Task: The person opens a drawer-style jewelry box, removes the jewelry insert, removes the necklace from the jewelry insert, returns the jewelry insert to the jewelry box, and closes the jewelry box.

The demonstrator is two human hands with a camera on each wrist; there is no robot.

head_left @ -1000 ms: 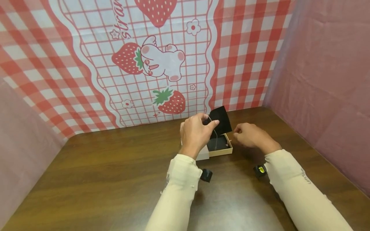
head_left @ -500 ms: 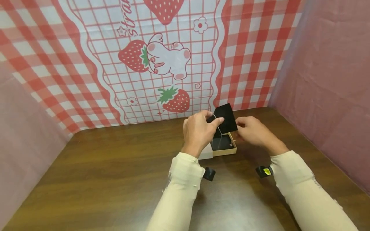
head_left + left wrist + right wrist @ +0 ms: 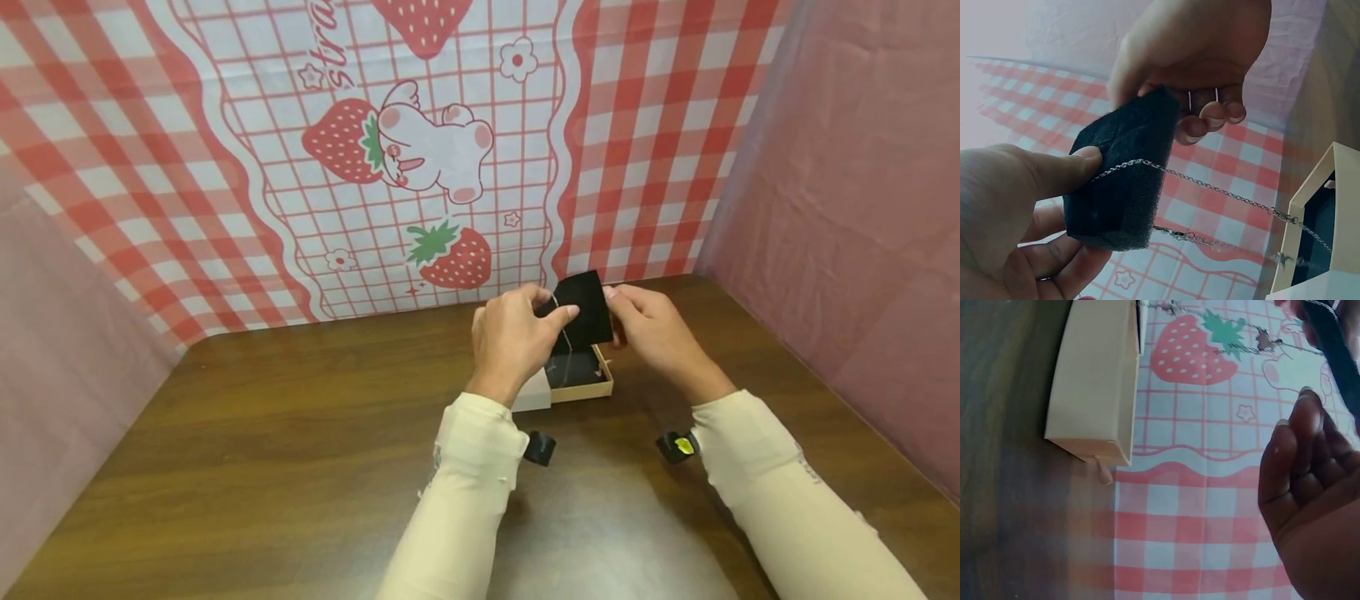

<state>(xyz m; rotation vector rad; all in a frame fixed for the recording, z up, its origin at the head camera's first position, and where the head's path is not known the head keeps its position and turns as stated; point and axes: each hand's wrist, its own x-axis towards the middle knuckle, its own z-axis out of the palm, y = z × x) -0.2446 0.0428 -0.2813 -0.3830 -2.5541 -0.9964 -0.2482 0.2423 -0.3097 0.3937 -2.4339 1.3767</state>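
My left hand (image 3: 510, 342) pinches a black foam jewellery pad (image 3: 591, 308) between thumb and fingers, above a small drawer box. A thin silver chain necklace (image 3: 1222, 190) crosses the pad under the left thumb, and its two strands run down toward the box. At the pad's right edge, my right hand (image 3: 660, 333) grips a corner between thumb and fingers; its other fingers are loosely curled in the left wrist view. The cream drawer (image 3: 581, 392) sticks out of its white sleeve (image 3: 534, 393), with black lining inside. A small ribbon tab (image 3: 1104, 474) hangs at the drawer's end.
The box stands on a brown wooden table (image 3: 300, 467) near its back edge. Behind rises a red-and-white strawberry cloth (image 3: 420, 150). Pink cloth (image 3: 847, 208) hangs along the right side, with more at the left.
The right hand has come up from beside the drawer to the pad's right edge and taken hold there. The left hand keeps its pinch on the pad, and the necklace still hangs from it.
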